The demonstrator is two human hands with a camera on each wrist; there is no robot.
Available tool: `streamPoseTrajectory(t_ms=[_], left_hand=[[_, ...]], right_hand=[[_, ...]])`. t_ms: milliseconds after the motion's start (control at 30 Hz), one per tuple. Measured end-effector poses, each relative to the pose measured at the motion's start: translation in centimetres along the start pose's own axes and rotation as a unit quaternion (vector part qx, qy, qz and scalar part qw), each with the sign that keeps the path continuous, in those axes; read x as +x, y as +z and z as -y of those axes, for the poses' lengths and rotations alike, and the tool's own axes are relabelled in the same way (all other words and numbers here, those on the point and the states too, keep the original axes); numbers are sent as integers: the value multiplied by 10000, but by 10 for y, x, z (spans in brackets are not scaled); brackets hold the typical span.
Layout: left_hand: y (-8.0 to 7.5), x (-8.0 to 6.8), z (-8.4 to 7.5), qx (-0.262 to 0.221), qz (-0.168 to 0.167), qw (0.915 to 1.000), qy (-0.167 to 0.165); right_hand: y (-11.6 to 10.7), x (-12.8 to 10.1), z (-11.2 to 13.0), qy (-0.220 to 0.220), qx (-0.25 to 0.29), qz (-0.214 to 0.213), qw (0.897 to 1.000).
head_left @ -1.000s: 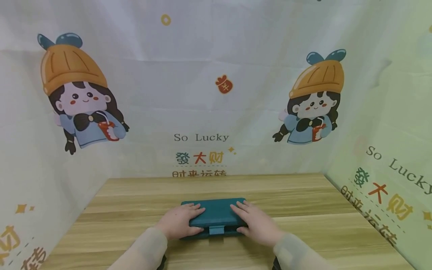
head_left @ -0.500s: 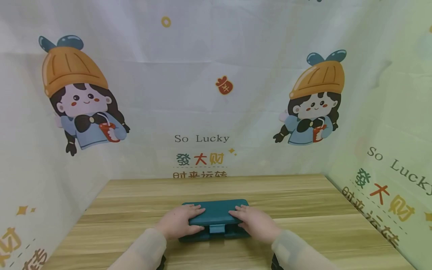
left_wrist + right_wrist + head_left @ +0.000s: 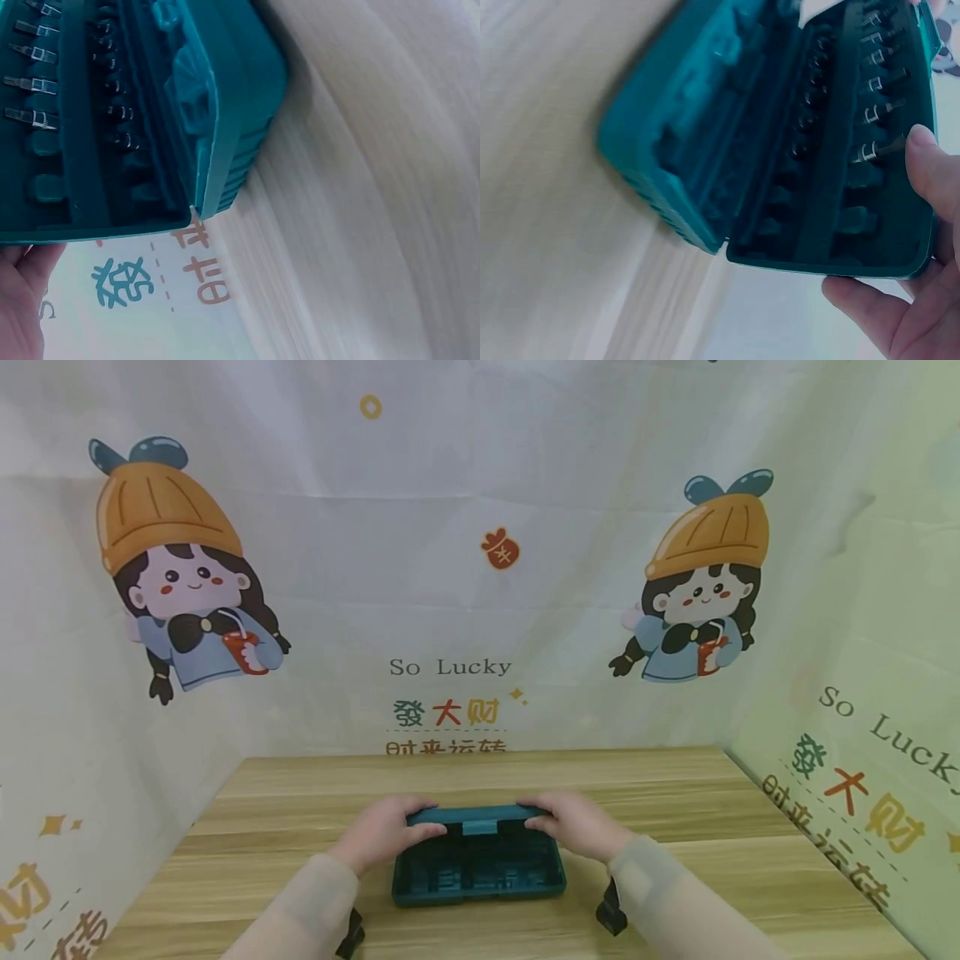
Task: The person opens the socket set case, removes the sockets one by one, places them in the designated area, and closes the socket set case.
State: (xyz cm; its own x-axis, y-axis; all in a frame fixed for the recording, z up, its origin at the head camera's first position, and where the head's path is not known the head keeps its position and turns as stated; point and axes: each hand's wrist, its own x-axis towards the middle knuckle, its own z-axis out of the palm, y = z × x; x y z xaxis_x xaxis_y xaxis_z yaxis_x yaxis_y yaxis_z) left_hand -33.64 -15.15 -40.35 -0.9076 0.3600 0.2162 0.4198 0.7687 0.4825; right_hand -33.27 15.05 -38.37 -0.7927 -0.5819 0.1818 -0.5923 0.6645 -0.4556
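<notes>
A teal hinged bit case (image 3: 478,894) lies on the wooden table with its lid (image 3: 438,816) raised. My left hand (image 3: 378,833) grips the lid's left end, thumb on the front edge and fingers over the top. At the right end, my right hand (image 3: 588,827) holds it the same way. Several metal screwdriver bits (image 3: 34,118) sit in rows inside the lid, seen from both wrists. In the right wrist view, the thumb (image 3: 930,161) lies over the lid's rim. The base's moulded slots look vacant; a small latch (image 3: 480,827) is at the lid's front middle.
Wood-grain table (image 3: 300,802) surrounds the case. A printed cloth (image 3: 450,527) with cartoon figures hangs behind and along the sides. A black wrist device (image 3: 612,910) shows under the right sleeve.
The lid has swung up and back from nearly closed, uncovering the inside of the case. Both hands have risen with it, with thumbs now on its front edge.
</notes>
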Motion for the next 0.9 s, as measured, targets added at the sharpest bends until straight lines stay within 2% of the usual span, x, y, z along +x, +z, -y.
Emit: streamPoseTrajectory(t_ms=[133,200,333,433,500,600,667,733,800,900], left_hand=[[-6,-6,2,-411,-294,9985,-193],[-9,-11,4,-464,-510,9976,-117],[-14,-22,6,-114,-1057,9935,400],[-16,-31,5,203,-1170,9897,799],[-16,-37,2,354,-845,9915,924],[-14,-42,-1,382,239,9933,1064],[-10,-45,-3,377,1062,9880,1053],[-5,-48,-4,403,1728,9786,1037],[1,-51,-6,515,2118,9708,1001],[9,-55,-8,701,2491,9613,949]], right_hand=[[-6,10,-2,176,202,-40,9996],[-8,14,-3,243,330,-33,9992],[-14,21,-5,499,482,83,9976],[-19,28,-6,671,552,155,9961],[-22,33,-7,728,613,199,9953],[-27,40,-9,736,598,223,9952],[-30,44,-10,807,603,278,9945],[-32,47,-10,885,601,325,9937],[-35,49,-9,991,651,378,9922],[-37,51,-8,1066,695,434,9909]])
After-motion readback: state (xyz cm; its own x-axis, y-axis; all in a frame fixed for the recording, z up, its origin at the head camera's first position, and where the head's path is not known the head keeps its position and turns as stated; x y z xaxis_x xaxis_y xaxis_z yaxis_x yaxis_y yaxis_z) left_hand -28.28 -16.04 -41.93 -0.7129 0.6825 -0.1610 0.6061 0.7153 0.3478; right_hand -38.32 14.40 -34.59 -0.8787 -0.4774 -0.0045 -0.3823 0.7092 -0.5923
